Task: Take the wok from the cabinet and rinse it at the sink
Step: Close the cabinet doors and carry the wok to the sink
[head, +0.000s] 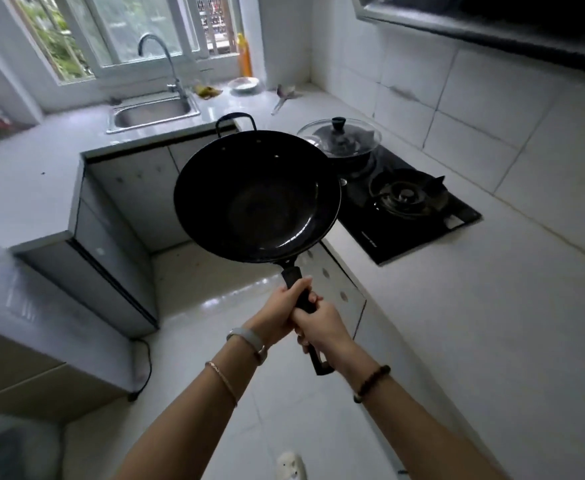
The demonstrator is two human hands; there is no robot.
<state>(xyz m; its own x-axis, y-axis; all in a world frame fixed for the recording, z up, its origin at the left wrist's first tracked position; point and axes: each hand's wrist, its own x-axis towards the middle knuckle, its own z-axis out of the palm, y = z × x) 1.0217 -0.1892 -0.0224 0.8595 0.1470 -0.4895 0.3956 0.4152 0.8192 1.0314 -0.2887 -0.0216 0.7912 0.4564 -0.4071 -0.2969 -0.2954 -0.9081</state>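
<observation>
A black wok with a long handle and a small loop handle at its far rim hangs in the air above the floor, in front of the counter corner. My left hand and my right hand are both wrapped around its long handle, the right one nearer to me. The wok's bowl is empty and faces up. The steel sink lies at the back left under the window, with a curved tap at its right rim. No water runs from the tap.
A gas hob sits on the right counter, with a lidded pot on its far burner. A cabinet door stands ajar below the hob. A plate, a spoon and an orange bottle stand by the window.
</observation>
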